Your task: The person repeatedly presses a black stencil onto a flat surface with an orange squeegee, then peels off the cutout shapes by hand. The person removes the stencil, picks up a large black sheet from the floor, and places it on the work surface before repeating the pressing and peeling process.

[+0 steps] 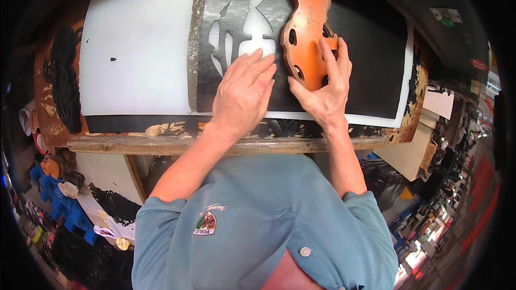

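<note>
Left hand: the left hand (244,94) lies flat and open at the centre of the frame, fingers together, palm pressing the black sheet (355,48); it grips nothing.
Right hand: the right hand (322,88) is spread wide just to the right, fingertips on the lower end of the orange cutting die (306,21), thumb hooked at its near edge; it steadies the die without closing round it.
Die: it lies flat on the sheet, running from upper centre down toward the hands, oval holes through it.
Doing it well: I judge the die wants nesting just beside the cut-out gaps (244,19) to its left, not overlapping them, while the flat palm keeps the sheet from creeping.
Sheet edges: its near edge runs just under both wrists; uncut black spreads to the upper right.
White board (137,43): bare board fills the upper left, beyond the sheet's left edge.
Bench edge (161,145): the worn wooden lip crosses mid-frame, touching the forearms.
Room: open to the right on the sheet; black scraps (64,75) crowd the far left.
</note>
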